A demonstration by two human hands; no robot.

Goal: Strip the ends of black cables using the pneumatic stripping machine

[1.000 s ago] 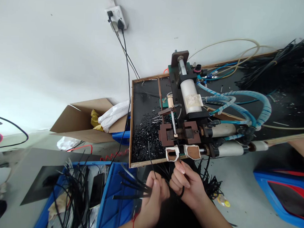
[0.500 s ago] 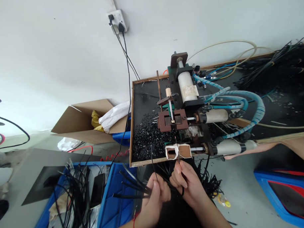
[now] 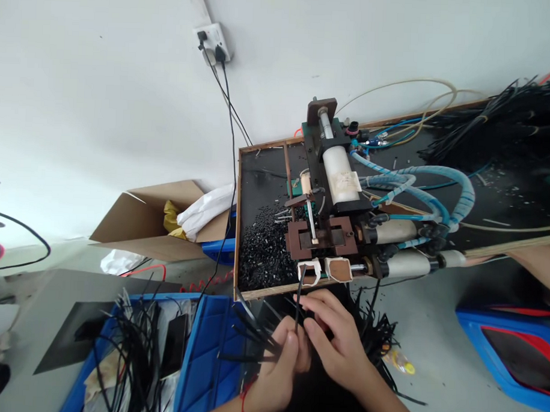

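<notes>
My left hand (image 3: 282, 355) is closed around a bundle of black strips (image 3: 247, 337) that fan out to the left. One black strip (image 3: 301, 291) stands up from its thumb and fingers, its upper end at the white-edged left jaw (image 3: 309, 271) of a pneumatic machine. My right hand (image 3: 336, 331) is beside it, thumb and index finger apart. The index fingertip is next to that strip; whether it touches is unclear. A gap separates the left jaw from the brown right jaw (image 3: 339, 269). Behind the jaws sits a brown metal block (image 3: 301, 240) with a thin rod over it.
Small black cut pieces (image 3: 264, 254) cover the bench tray's left part. Air hoses (image 3: 465, 194) and cylinders (image 3: 408, 263) extend right. A blue crate (image 3: 211, 354) with black strips and a phone stands lower left, a cardboard box (image 3: 139, 219) beyond. More strips (image 3: 379, 330) hang below the bench.
My right hand has opened from its pinch on a strip at the jaws. My left hand's upright strip has moved right to the left jaw. The jaws have parted and the brown block has widened.
</notes>
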